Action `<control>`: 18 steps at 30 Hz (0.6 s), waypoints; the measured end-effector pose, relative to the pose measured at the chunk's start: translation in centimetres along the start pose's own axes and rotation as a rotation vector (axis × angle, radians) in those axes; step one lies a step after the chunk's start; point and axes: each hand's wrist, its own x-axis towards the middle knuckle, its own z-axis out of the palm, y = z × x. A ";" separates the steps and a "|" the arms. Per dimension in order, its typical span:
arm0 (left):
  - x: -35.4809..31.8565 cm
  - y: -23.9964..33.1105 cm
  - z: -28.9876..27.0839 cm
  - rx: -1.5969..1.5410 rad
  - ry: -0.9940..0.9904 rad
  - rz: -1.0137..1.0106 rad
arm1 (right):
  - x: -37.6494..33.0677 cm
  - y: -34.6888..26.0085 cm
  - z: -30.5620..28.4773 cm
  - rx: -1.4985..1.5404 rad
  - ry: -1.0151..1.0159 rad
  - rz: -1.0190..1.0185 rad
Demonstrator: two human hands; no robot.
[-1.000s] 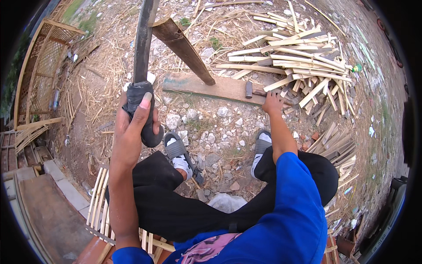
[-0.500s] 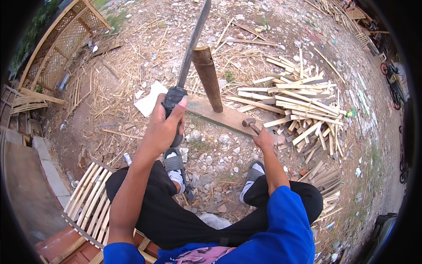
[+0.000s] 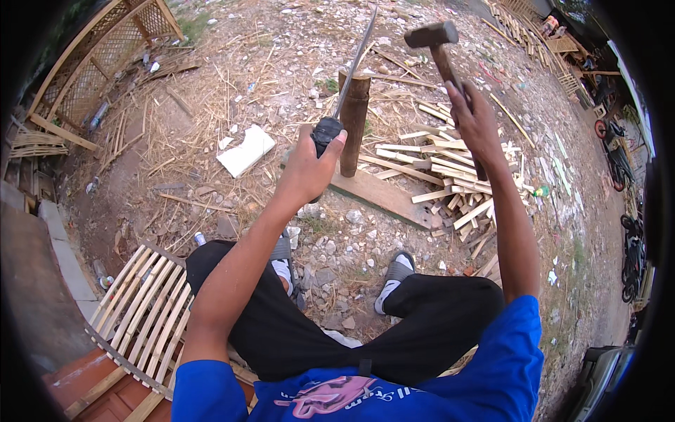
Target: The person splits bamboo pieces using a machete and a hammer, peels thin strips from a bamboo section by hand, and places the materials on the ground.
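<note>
My left hand (image 3: 308, 167) grips the black-wrapped handle of a machete (image 3: 328, 133). Its long blade slants up and away, over the top end of a brown bamboo piece (image 3: 354, 133); whether the edge touches that top I cannot tell. The bamboo stands upright on a flat wooden plank (image 3: 394, 201) lying on the ground. Raised to the right of the bamboo, my right hand (image 3: 478, 123) is closed round the wooden handle of a hammer (image 3: 432, 35), whose dark metal head is held up high, apart from the machete.
A heap of pale split sticks (image 3: 457, 162) lies right of the plank. A white slab (image 3: 246, 151) rests on the stony ground at left. Beside my left leg is a slatted wooden frame (image 3: 140, 309). Lattice panels (image 3: 102, 67) stand far left, motorbikes (image 3: 617, 158) far right.
My right hand has lifted the hammer from low by the plank to high above the sticks. The left hand has brought the machete rightward to the bamboo's top, and the bamboo stands straighter.
</note>
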 end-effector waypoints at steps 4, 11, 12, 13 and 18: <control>-0.1 0.2 -0.3 0.007 -0.030 -0.043 | 0.6 -5.0 -0.2 -0.075 0.067 -0.231; -0.7 1.0 0.5 0.019 -0.028 0.005 | 0.9 -4.8 1.3 -0.394 -0.185 -0.211; -0.7 0.8 0.3 0.017 -0.039 -0.018 | 1.0 -5.6 1.0 -0.458 -0.200 -0.199; -0.7 0.6 0.2 0.015 -0.050 -0.042 | 1.1 -6.7 0.5 -0.453 -0.205 -0.201; -1.3 1.3 -0.1 0.039 -0.060 0.009 | 1.6 -10.4 -1.6 -0.009 0.024 -0.281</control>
